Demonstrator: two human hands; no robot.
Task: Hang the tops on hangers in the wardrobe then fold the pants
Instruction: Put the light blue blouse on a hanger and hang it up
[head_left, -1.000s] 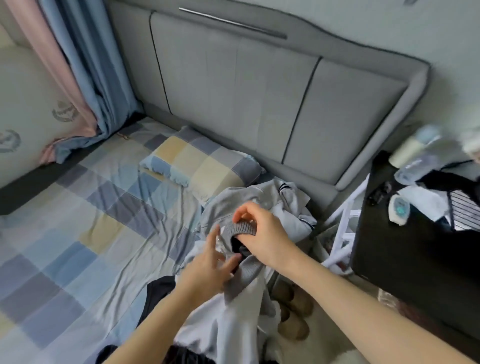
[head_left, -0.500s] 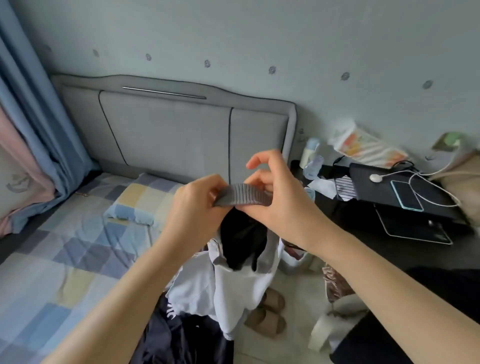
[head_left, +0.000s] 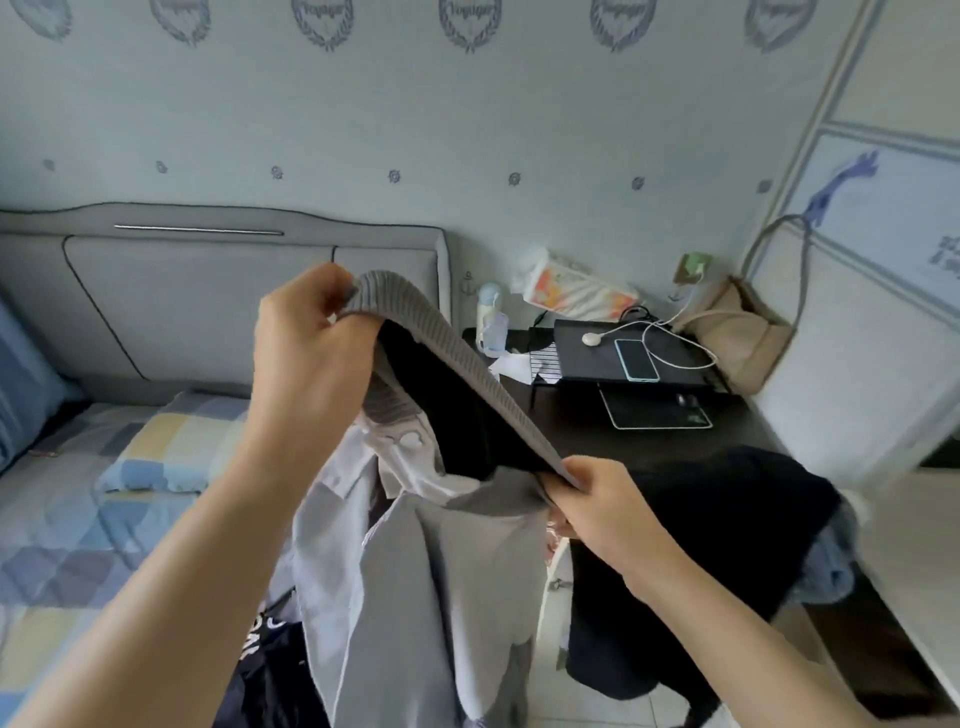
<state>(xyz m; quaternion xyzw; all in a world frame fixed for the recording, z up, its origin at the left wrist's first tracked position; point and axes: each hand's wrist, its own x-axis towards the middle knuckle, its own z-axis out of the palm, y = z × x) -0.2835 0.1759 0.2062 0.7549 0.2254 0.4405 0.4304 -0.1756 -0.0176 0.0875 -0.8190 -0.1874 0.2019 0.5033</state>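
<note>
I hold a light grey top (head_left: 441, 582) up in front of me by its darker ribbed hem band (head_left: 457, 364). My left hand (head_left: 311, 358) grips one end of the band at upper left. My right hand (head_left: 597, 506) pinches the other end lower right, so the band is stretched slantwise and the dark inside shows. The rest of the top hangs down between my forearms. A dark garment with white print (head_left: 265, 670) lies below on the bed edge. No hanger or wardrobe interior is in view.
The bed (head_left: 78, 519) with a checked sheet and pillow (head_left: 171, 447) is at left, under a grey headboard (head_left: 208, 291). A black desk (head_left: 665, 436) at right carries a laptop, phone (head_left: 636, 359), cable, bottle. Dark clothing (head_left: 727, 525) drapes over its near end. A beige bag (head_left: 737, 338) hangs by a white panelled door.
My hands have drawn apart, stretching the ribbed band wide; the left rose, the right dropped. The view has swung right and up, from the bed toward the desk.
</note>
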